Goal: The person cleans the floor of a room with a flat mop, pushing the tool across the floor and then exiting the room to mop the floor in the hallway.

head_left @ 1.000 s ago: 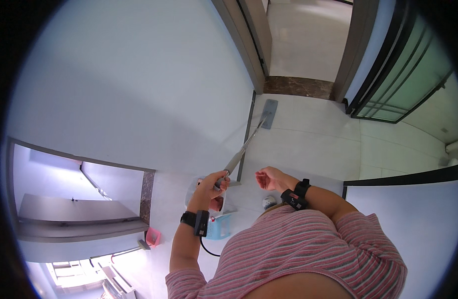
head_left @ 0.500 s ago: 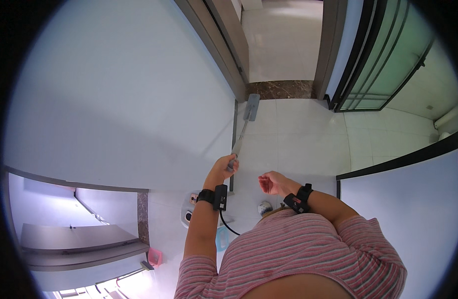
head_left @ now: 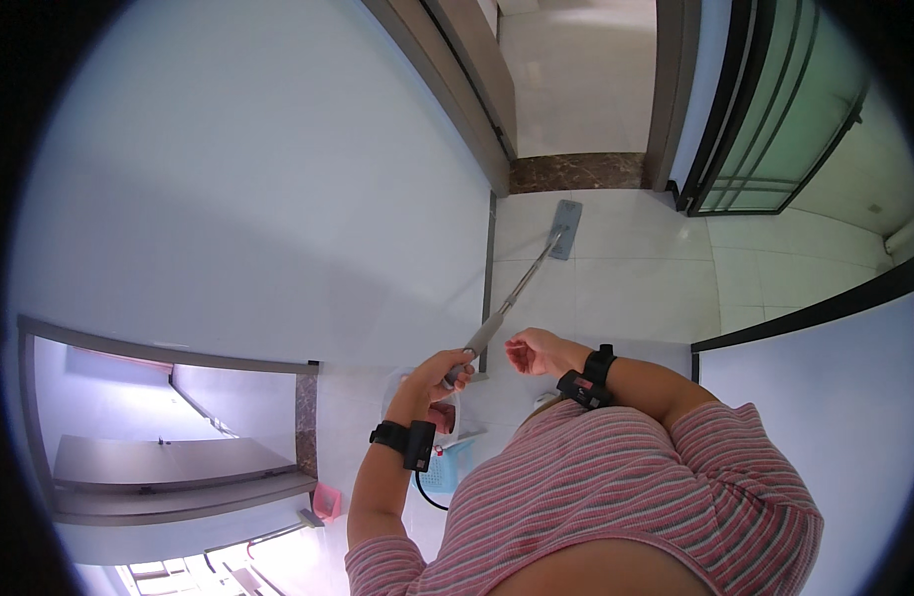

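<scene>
My left hand (head_left: 439, 374) grips the grey handle of a flat mop (head_left: 509, 298), which slants up and to the right. Its flat grey head (head_left: 565, 228) lies on the pale tiled floor near a dark stone threshold. My right hand (head_left: 533, 352) hovers just right of the handle, fingers loosely curled, holding nothing. Both wrists carry black bands.
A white wall (head_left: 278, 199) runs along the left, with a doorway (head_left: 576, 79) ahead and a glass sliding door (head_left: 795, 119) at the right. A light blue basket (head_left: 442, 472) stands on the floor below my left hand. A small pink object (head_left: 326, 503) lies lower left.
The mop head has slid further forward along the floor toward the threshold. My left hand stayed on the handle; my right hand stayed off it.
</scene>
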A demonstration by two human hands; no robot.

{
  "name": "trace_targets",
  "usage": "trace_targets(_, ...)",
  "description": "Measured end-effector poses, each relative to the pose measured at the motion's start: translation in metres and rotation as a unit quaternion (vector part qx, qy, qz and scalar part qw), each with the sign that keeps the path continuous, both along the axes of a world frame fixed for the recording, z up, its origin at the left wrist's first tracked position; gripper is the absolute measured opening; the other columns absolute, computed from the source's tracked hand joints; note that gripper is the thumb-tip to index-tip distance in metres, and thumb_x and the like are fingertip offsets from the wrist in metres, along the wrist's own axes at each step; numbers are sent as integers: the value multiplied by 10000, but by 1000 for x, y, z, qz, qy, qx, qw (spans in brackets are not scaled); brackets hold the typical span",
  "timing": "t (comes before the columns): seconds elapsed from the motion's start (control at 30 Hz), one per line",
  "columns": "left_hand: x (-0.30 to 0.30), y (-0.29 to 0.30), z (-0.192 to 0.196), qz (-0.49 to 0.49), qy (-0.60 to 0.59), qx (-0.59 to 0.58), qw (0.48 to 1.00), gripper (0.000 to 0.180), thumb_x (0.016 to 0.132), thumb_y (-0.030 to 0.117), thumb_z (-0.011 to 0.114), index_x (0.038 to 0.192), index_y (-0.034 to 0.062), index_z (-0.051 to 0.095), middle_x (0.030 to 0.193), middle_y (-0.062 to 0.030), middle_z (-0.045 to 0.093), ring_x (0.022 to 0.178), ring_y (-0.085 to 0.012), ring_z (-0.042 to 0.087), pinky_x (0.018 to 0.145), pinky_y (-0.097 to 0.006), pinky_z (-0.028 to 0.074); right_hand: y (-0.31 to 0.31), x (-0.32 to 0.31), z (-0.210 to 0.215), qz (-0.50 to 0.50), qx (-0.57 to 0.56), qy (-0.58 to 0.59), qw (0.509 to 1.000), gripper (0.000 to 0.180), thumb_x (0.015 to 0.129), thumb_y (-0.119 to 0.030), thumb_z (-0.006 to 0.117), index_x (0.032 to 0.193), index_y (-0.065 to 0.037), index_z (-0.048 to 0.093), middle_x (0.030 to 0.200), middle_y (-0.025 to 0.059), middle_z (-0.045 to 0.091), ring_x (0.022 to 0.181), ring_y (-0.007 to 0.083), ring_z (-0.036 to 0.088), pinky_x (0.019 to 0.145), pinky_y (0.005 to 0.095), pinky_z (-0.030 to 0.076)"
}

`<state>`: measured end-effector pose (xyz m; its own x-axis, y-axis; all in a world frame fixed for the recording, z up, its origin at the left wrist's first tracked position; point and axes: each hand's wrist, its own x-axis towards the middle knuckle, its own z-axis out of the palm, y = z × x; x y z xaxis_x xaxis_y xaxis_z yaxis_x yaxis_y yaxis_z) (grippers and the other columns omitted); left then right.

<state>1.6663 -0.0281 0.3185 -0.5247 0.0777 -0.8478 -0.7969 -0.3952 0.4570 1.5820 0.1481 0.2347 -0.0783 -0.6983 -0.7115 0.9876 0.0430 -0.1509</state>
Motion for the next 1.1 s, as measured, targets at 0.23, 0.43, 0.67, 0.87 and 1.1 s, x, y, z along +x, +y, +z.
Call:
trace_targets(0.23,-29,-4,5,-23,18,0,1000,125,772,132,453,764,25,391,618,-68,446,410,-89,386,342,-183,320,2,-3,0,-38,16,-12,999,110,756,-132,455,682,-60,490,627,26,504,579,130,492,529,259,413)
trace_targets(0.43,-77,2,-13,-32,20,41,998,112,777,133,434,766,41,371,609,-66,431,437,-104,385,360,-198,330,13,-6,3,-102,45,-38,993,101,744,-122,440,665,-66,469,640,19,497,600,131,498,545,267,420)
trace_targets(0.67,-110,24,-35,-27,38,62,997,106,772,139,439,777,64,364,608,-53,418,472,-122,397,389,-215,344,26,-4,17,-144,28,-74,986,115,758,-118,428,669,-54,462,631,31,504,567,136,503,506,268,425)
trace_targets(0.87,-95,59,-20,-76,49,58,994,126,799,173,401,783,48,391,640,-59,450,501,-128,439,415,-234,371,26,-4,31,-170,99,-6,981,139,743,-185,461,730,-46,462,653,58,501,608,171,501,533,293,424)
trace_targets(1.1,-72,78,24,-180,76,85,977,247,829,214,364,908,0,458,712,-51,495,600,-114,497,524,-211,441,15,-6,62,-217,24,-26,975,317,773,-344,409,819,-31,388,766,95,455,659,195,472,579,369,402)
